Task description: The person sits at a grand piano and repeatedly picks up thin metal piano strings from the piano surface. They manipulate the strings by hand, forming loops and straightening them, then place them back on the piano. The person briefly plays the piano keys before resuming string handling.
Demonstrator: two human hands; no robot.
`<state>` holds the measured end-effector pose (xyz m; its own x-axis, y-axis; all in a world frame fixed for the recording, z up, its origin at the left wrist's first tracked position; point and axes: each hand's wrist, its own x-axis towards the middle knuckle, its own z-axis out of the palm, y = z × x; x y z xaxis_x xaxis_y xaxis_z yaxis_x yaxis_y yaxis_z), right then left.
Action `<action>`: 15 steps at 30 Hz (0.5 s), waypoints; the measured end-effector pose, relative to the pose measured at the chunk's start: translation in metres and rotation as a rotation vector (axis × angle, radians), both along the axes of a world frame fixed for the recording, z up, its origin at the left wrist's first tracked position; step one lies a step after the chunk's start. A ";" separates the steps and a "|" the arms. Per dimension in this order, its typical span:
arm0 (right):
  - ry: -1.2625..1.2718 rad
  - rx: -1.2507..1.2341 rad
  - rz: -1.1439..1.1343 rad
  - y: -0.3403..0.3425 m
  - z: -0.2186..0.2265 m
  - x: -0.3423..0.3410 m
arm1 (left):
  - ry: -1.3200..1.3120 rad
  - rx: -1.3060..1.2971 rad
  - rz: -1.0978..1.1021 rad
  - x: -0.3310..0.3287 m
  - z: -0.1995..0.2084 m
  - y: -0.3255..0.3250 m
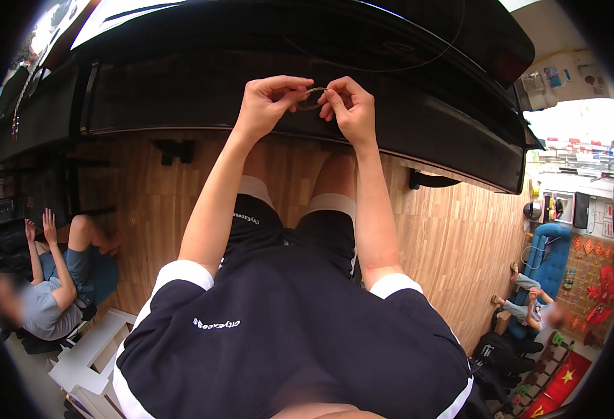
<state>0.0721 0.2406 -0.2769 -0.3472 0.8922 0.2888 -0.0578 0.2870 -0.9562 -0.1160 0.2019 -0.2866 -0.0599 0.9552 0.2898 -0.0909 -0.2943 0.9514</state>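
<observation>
My left hand [266, 106] and my right hand [350, 110] are raised close together in front of me, above the front of a long black piece of furniture [181, 105]. Between them is a thin, pale yellowish loop [310, 109], like a bracelet or a ring of cord or wire; its exact kind is too small to tell. Thumb and fingers of the left hand pinch its left side. Its right side is pinched the same way by the right hand. Both forearms reach up from the lower part of the picture.
Below the black furniture lies a wooden floor [433, 244]. A seated person [55, 286] with raised hands is at the left, near a white stand [94, 356]. Another person [530, 307] sits by a blue sofa [548, 251] at the right. A black bag [499, 353] lies nearby.
</observation>
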 end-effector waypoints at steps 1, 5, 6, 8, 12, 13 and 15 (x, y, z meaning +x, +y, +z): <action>-0.003 0.005 0.006 0.000 0.000 0.000 | 0.011 -0.011 -0.024 0.000 0.002 -0.001; -0.010 -0.009 0.019 0.002 -0.002 0.001 | 0.263 0.039 -0.167 -0.005 0.004 0.000; -0.014 -0.008 0.013 0.001 -0.003 0.002 | 0.345 0.005 -0.171 -0.005 0.009 -0.002; -0.022 -0.006 0.003 0.001 -0.002 0.001 | 0.380 -0.033 -0.133 -0.003 0.011 -0.003; 0.052 -0.075 -0.052 0.002 0.000 0.001 | 0.179 -0.024 -0.049 -0.001 0.005 -0.001; 0.091 -0.100 -0.068 0.003 -0.001 0.002 | 0.135 -0.025 -0.060 -0.002 0.005 0.000; 0.120 -0.108 -0.085 0.006 -0.003 0.004 | 0.096 -0.005 -0.066 -0.003 0.001 0.001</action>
